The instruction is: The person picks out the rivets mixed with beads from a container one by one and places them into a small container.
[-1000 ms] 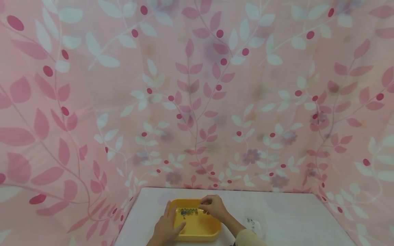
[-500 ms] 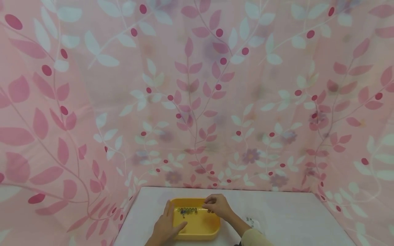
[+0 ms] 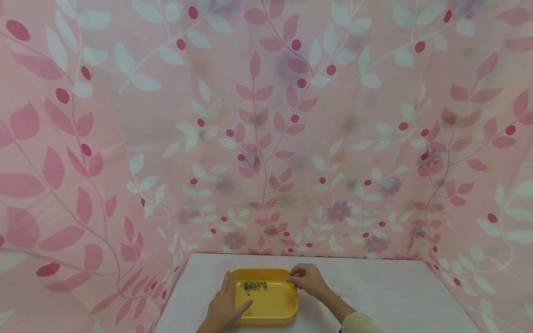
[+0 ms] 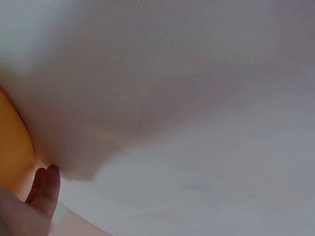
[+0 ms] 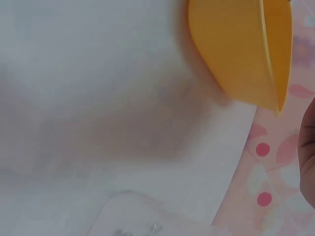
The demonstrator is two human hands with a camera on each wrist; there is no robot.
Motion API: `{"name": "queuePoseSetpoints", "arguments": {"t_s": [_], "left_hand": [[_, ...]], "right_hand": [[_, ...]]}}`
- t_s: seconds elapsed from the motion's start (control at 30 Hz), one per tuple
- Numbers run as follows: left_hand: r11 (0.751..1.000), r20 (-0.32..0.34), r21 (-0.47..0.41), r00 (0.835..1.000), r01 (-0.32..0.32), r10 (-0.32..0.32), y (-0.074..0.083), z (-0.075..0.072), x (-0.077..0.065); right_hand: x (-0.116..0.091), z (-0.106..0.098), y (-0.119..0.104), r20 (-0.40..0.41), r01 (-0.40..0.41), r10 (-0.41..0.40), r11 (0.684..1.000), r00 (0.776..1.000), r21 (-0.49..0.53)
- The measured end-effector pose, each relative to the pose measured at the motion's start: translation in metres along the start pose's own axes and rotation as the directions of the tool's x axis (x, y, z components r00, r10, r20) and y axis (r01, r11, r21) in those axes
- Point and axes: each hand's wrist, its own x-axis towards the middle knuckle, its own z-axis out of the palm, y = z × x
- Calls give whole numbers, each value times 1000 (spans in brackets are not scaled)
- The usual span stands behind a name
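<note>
A yellow tray (image 3: 270, 307) stands on the white table, with several small glassy marbles (image 3: 254, 285) lined up in two rows near its far wall. A little speck lies just below the rows. My left hand (image 3: 223, 303) rests along the tray's left side, fingers straight and thumb stretched over the inside. In the left wrist view its fingertips (image 4: 48, 179) are right by the tray's outer wall. My right hand (image 3: 308, 281) is at the tray's right rim with bent fingers; I cannot tell whether anything is between them.
A clear, shallow plastic dish (image 5: 130, 204) with a few small shiny pieces (image 5: 155, 227) lies right of the tray, mostly hidden by the right forearm in the head view. Pink leaf-patterned cloth (image 3: 266, 138) hangs behind and at both sides of the white table (image 3: 387, 296).
My right hand has moved right, from over the tray's far right part to its right rim. The left hand, the tray and the rows of marbles look unchanged.
</note>
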Motion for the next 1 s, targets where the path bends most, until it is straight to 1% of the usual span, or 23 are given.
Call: {"name": "queuePoseSetpoints", "arguments": {"t_s": [0.1, 0.17, 0.27, 0.4, 0.6, 0.8, 0.9, 1.0], "left_hand": [[1000, -24, 14, 1000, -9, 9, 0, -3, 0], [1000, -27, 21, 1000, -7, 8, 0, -4, 1], [1000, -11, 19, 1000, 1, -1, 2, -5, 2], [1000, 7, 12, 1000, 18, -18, 4, -4, 1], [1000, -9, 13, 1000, 8, -8, 2, -2, 0], [1000, -9, 1, 1000, 16, -16, 2, -2, 1], [1000, -9, -17, 1000, 12, -12, 2, -1, 1], [999, 4, -36, 1000, 14, -14, 2, 0, 1]], "right_hand": [[-2, -7, 2, -3, 19, -19, 1000, 1000, -9], [-4, -12, 3, -7, 22, -23, 999, 1000, -27], [-7, -20, 7, -22, 19, -21, 998, 1000, -59], [-14, -32, 13, -34, -11, 8, 997, 999, -81], [-27, -49, 17, -43, -39, 35, 996, 998, -75], [-37, -66, 20, -65, -55, 49, 995, 997, -79], [-44, -72, 21, -90, -65, 59, 996, 994, -65], [-50, -79, 22, -97, -81, 76, 996, 992, -48]]}}
